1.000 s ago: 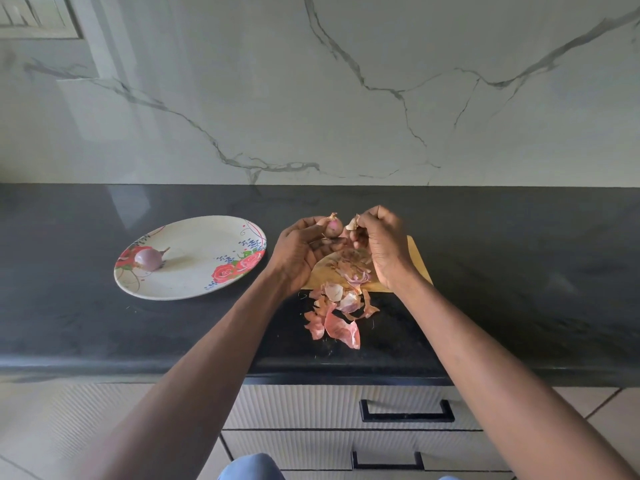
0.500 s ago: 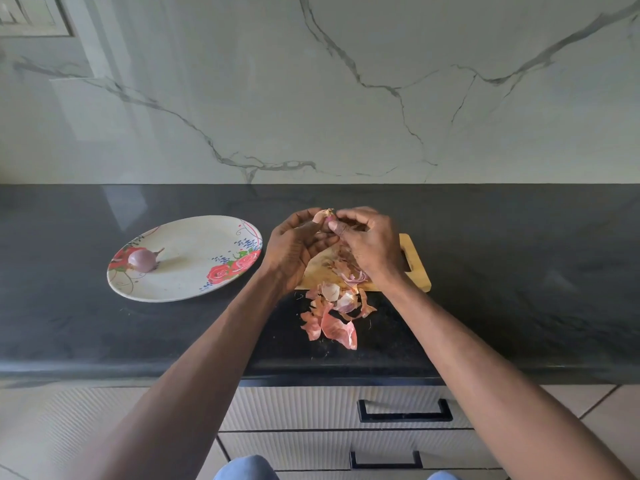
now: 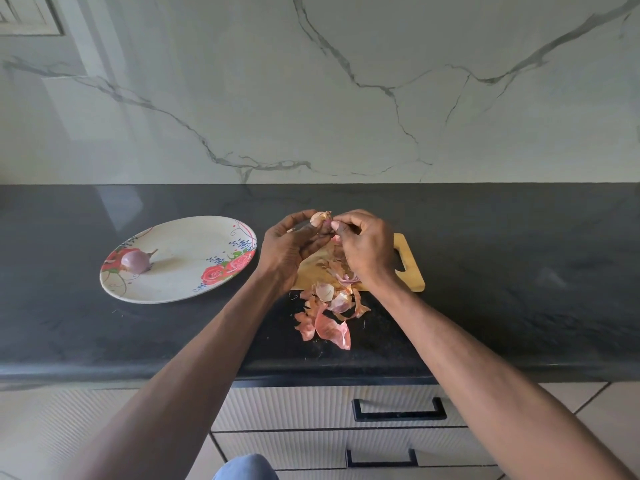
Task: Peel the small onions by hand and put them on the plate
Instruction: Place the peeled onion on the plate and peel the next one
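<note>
My left hand [image 3: 287, 251] grips a small onion [image 3: 319, 218] above the far edge of a wooden cutting board [image 3: 408, 268]. My right hand [image 3: 367, 247] meets it from the right, its fingertips pinching the skin at the onion's top. One peeled purple onion [image 3: 136, 261] lies on the left side of a white floral plate [image 3: 194, 251], left of my hands. Most of the held onion is hidden by my fingers.
A pile of pink onion skins [image 3: 329, 317] lies on the black countertop [image 3: 519, 289] just in front of the board, with more peels on the board under my right hand. A marble wall rises behind. White drawers with black handles [image 3: 398, 410] sit below the counter edge.
My right hand has come left and closed in on the onion in my left hand; a second ago the two hands were slightly apart. The plate and the peels have not moved.
</note>
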